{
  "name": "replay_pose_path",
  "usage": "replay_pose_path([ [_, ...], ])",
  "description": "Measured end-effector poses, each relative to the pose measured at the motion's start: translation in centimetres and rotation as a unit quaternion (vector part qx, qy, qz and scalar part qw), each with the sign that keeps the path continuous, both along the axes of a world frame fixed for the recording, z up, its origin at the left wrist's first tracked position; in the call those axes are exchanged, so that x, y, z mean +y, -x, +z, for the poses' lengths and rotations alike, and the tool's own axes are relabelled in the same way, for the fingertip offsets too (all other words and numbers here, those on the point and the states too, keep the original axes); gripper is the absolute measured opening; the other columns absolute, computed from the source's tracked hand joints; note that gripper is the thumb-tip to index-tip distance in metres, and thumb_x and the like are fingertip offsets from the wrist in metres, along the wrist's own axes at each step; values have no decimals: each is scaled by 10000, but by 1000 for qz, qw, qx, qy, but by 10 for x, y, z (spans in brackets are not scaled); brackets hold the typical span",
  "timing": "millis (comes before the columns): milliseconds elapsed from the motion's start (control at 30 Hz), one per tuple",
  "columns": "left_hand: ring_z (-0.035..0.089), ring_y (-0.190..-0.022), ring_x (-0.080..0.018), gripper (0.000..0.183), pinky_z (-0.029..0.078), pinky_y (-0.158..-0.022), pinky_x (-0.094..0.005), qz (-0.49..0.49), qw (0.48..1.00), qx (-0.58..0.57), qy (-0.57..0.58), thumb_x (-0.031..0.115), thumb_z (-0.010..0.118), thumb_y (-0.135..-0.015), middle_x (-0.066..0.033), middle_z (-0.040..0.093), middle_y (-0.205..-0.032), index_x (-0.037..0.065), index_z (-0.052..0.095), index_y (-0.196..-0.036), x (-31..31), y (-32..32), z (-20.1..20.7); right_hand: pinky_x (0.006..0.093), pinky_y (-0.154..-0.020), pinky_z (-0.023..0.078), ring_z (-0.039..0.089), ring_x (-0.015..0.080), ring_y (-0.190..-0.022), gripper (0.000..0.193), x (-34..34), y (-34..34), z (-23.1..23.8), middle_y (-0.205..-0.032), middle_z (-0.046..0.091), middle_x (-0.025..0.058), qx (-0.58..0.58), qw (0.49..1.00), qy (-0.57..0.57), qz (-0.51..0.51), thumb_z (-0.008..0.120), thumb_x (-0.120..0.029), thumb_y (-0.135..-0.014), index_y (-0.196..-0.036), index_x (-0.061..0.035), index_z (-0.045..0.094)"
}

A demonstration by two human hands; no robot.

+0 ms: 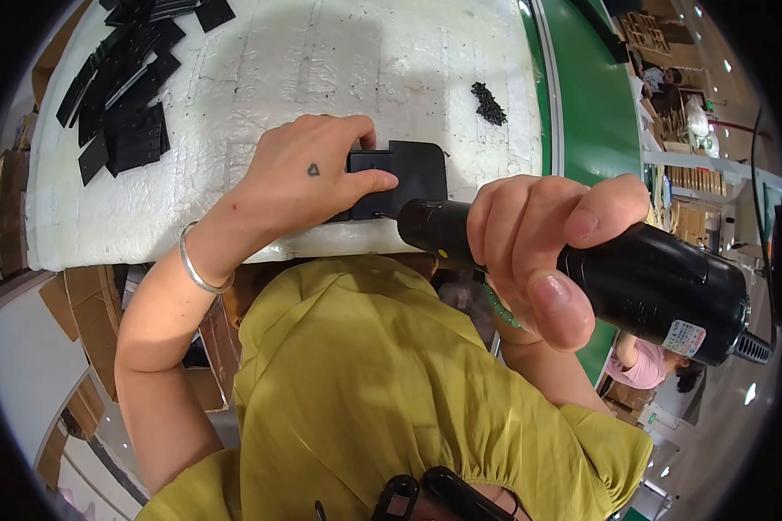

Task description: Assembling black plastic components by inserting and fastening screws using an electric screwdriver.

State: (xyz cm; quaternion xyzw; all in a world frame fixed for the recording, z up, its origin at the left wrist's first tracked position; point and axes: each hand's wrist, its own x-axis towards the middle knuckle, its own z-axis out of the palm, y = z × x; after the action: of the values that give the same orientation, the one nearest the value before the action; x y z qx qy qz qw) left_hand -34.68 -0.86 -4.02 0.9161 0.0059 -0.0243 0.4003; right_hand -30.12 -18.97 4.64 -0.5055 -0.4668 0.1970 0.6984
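Observation:
My right hand [552, 247] is wrapped round a black electric screwdriver [660, 282], whose cord leaves its rear end at the right. The thin bit reaches the near edge of a flat black plastic part [421, 169] lying on the white-covered table. My left hand [313, 169] grips that part from the left, thumb pressed on its top face and fingers at its far side. The left end of the part is hidden under my palm. Whether a screw sits at the bit's tip is too small to make out.
A heap of flat black plastic pieces [126, 104] lies at the far left of the white table cover [321, 69]. A small pile of black screws [489, 106] sits at the far right. Beyond the table edge is a green surface [586, 104]. A person in pink [639, 365] is at the right.

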Motion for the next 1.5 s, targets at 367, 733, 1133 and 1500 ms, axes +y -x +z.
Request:
replay_pose_path([
  [367,617,-795,-316,382,468,-688,-404,11,1000,0,-3,374,685,-736,-140,643,-781,27,620,-884,-1,1,7,284,-532,394,442,119,-491,261,16,16,15,-629,475,-5,-22,995,93,1,568,-2,-750,-863,-128,370],
  [733,604,-805,-319,398,454,-694,-409,10,1000,-4,8,401,680,-731,-136,635,-784,41,611,-886,2,1,2,279,-480,387,439,120,-468,293,23,15,6,-588,480,-12,-35,995,91,1,634,-44,-754,-848,-131,370],
  [1133,581,-850,-92,302,435,-795,-227,170,811,-54,557,204,545,-916,-27,629,-923,-4,561,-1134,10,0,20,266,-612,418,486,127,-603,455,-10,9,14,-729,518,25,120,935,-12,-334,556,-83,-785,-1201,-37,379],
  [1500,495,-1045,-276,539,371,-929,-388,78,880,14,469,378,512,-933,-183,480,-1235,-19,417,-1283,-18,28,45,266,-799,472,590,164,-856,516,-12,27,-21,-912,641,108,195,951,-7,-238,722,-121,-618,-1072,59,559],
])
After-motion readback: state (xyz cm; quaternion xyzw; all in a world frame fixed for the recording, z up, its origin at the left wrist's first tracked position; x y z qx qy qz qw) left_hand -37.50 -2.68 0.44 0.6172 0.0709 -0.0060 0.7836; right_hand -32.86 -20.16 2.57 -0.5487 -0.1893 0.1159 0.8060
